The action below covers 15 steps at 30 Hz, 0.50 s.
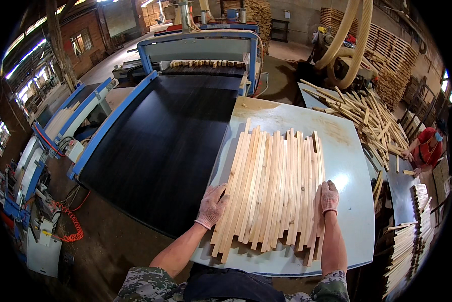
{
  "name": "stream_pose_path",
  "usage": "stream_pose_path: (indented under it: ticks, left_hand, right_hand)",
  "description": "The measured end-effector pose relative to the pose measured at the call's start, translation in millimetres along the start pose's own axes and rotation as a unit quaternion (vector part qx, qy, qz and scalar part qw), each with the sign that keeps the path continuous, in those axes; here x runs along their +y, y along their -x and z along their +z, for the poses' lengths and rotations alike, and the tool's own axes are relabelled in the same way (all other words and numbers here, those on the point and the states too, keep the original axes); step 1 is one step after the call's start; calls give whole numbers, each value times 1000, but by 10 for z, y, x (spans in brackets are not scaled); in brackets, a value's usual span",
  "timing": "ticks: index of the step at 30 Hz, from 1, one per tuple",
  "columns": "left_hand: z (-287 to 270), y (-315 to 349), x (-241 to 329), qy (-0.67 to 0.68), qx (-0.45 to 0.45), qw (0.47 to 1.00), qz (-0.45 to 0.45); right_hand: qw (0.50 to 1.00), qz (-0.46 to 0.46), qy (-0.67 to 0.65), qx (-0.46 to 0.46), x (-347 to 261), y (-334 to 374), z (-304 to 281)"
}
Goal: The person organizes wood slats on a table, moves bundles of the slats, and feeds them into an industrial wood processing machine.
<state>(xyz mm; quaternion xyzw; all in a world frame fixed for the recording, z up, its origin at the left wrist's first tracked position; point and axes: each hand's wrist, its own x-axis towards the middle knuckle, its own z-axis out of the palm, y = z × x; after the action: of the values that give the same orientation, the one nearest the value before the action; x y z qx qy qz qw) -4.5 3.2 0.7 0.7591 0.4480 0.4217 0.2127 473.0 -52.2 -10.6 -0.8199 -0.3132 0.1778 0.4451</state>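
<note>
Grip is not closed on either side. The left hand (212,205) in a pale knitted glove lies with extended fingers against the left edge of a batch of long, square-edged, pale wooden strips (273,186); the right hand (329,196), gloved alike, lies along its right edge. The batch is flanked between them, not clasped; contact beneath the fingers cannot be seen.

The batch rests on a pale blue-grey tabletop (349,226), its strips side by side in what appears to be one layer. Gathering is judged largely done. Alignment is judged incomplete: near and far ends are staggered, and a few strips on the right sit slightly askew.

Left of the tabletop runs a wide, flat black conveyor belt (155,151), with no strips on its near stretch. Beyond the tabletop, to the left, a row of short-looking wood ends (206,64) shows beneath a blue-framed grey machine (198,50).

Right of the tabletop, beyond its far corner, lies a tangled heap of loose pale strips (369,118), judged unsorted. A co-worker in a red top (428,153) stands farther right, hands near strips.
</note>
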Motion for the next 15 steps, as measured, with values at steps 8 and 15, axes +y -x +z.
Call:
stream_pose_path:
  ticks: [8,15]
  left_hand:
    - [19,-6,-49,0,2,1000,-7]
    - [-40,-19,-68,3,-86,995,-45]
  right_hand:
    - [998,-34,53,5,-72,24,-15]
    - [983,-75,111,-126,-95,182,-433]
